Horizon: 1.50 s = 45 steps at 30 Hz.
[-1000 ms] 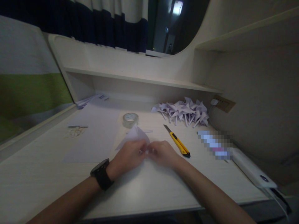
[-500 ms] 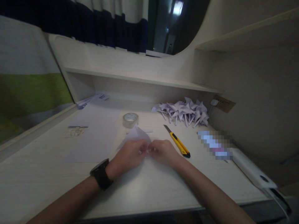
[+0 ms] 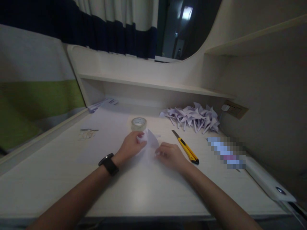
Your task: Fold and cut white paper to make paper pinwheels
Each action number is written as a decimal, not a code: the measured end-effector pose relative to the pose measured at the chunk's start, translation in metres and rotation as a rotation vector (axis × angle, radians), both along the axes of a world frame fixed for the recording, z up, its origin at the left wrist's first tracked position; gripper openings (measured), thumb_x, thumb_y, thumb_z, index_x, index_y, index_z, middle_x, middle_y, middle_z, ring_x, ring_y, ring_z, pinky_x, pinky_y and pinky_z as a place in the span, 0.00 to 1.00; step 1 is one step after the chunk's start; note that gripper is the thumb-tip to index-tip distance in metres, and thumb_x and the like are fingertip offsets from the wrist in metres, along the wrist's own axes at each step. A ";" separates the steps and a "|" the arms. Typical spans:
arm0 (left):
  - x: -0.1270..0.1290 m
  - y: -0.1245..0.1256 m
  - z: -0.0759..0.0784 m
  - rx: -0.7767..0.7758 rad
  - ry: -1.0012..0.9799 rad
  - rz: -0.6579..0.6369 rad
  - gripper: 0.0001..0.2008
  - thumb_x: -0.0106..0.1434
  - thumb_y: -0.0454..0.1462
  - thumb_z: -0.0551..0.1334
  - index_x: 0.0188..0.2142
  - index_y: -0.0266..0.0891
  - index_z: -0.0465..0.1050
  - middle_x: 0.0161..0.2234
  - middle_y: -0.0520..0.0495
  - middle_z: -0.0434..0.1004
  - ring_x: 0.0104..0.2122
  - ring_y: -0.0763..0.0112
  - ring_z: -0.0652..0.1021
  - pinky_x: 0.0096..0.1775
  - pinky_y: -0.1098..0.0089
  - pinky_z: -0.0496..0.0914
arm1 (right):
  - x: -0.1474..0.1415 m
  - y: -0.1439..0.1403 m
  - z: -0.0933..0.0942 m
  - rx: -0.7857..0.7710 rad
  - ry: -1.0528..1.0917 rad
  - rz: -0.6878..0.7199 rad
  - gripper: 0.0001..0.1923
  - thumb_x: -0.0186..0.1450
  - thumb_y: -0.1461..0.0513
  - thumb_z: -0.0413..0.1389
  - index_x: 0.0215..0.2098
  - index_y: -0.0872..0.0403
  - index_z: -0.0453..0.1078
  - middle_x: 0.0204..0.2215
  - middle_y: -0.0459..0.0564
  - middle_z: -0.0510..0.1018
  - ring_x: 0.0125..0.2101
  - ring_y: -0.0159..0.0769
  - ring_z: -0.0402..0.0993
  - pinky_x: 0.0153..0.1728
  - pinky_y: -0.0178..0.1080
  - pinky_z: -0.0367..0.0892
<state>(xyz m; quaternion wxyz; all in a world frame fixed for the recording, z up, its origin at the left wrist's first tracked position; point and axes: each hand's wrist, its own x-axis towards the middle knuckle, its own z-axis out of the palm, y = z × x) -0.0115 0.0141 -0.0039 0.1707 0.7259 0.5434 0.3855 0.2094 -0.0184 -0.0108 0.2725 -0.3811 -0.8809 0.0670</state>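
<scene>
Pale paper sheet (image 3: 150, 140) | left hand (image 3: 131, 146) grip pinching it | right hand (image 3: 170, 156) grip pressing its edge | desk (image 3: 144, 188)

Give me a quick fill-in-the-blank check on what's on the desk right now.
1. The left hand and right hand both hold a folded piece of ____.
2. The utility knife has a ____ handle.
3. The roll of clear tape lies just ____ the hands.
4. A black ____ sits on the left wrist.

Missing words: paper; yellow; beyond; watch
</scene>
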 end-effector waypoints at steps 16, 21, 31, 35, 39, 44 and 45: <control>0.002 0.003 -0.003 -0.240 -0.220 -0.060 0.24 0.57 0.35 0.59 0.54 0.33 0.66 0.39 0.42 0.77 0.20 0.76 0.75 0.24 0.73 0.68 | -0.004 0.000 0.000 -0.068 0.121 0.159 0.04 0.60 0.60 0.62 0.33 0.52 0.75 0.42 0.51 0.78 0.41 0.36 0.75 0.43 0.36 0.67; -0.002 0.003 0.002 -0.219 -0.075 -0.080 0.15 0.54 0.39 0.64 0.40 0.34 0.76 0.30 0.45 0.79 0.23 0.68 0.76 0.26 0.71 0.68 | -0.006 0.001 0.000 -0.225 0.262 0.114 0.07 0.59 0.59 0.62 0.34 0.54 0.76 0.39 0.51 0.80 0.33 0.33 0.75 0.33 0.33 0.67; -0.006 -0.001 0.009 -0.142 0.023 -0.154 0.07 0.59 0.37 0.58 0.33 0.39 0.74 0.31 0.49 0.80 0.20 0.73 0.75 0.26 0.73 0.67 | -0.002 0.003 0.010 -0.625 0.579 -0.030 0.15 0.51 0.53 0.67 0.28 0.57 0.76 0.22 0.47 0.77 0.22 0.30 0.69 0.25 0.33 0.63; 0.001 -0.004 0.004 -0.097 0.060 -0.144 0.08 0.55 0.31 0.57 0.33 0.40 0.72 0.28 0.51 0.78 0.26 0.69 0.77 0.29 0.72 0.66 | 0.000 0.008 0.006 -0.751 0.658 -0.061 0.18 0.50 0.51 0.67 0.27 0.57 0.75 0.21 0.46 0.75 0.20 0.29 0.68 0.23 0.33 0.62; 0.003 -0.001 -0.001 -0.032 0.070 -0.180 0.12 0.51 0.28 0.56 0.32 0.40 0.75 0.30 0.50 0.76 0.30 0.68 0.75 0.33 0.70 0.67 | 0.001 0.011 0.004 -0.759 0.651 -0.096 0.19 0.47 0.51 0.69 0.26 0.57 0.75 0.22 0.46 0.76 0.21 0.29 0.68 0.23 0.33 0.63; 0.000 -0.001 0.001 0.035 0.120 -0.159 0.11 0.52 0.31 0.58 0.30 0.40 0.79 0.31 0.46 0.75 0.31 0.67 0.74 0.34 0.68 0.68 | 0.001 0.009 0.006 -0.769 0.629 -0.084 0.19 0.47 0.51 0.69 0.26 0.57 0.75 0.23 0.47 0.77 0.22 0.30 0.69 0.25 0.34 0.64; 0.000 -0.002 0.001 -0.008 0.096 -0.167 0.11 0.54 0.32 0.58 0.32 0.41 0.79 0.30 0.47 0.76 0.29 0.67 0.75 0.32 0.68 0.68 | 0.000 0.009 0.007 -0.761 0.621 -0.087 0.18 0.47 0.51 0.68 0.27 0.57 0.76 0.22 0.47 0.77 0.22 0.30 0.69 0.24 0.34 0.64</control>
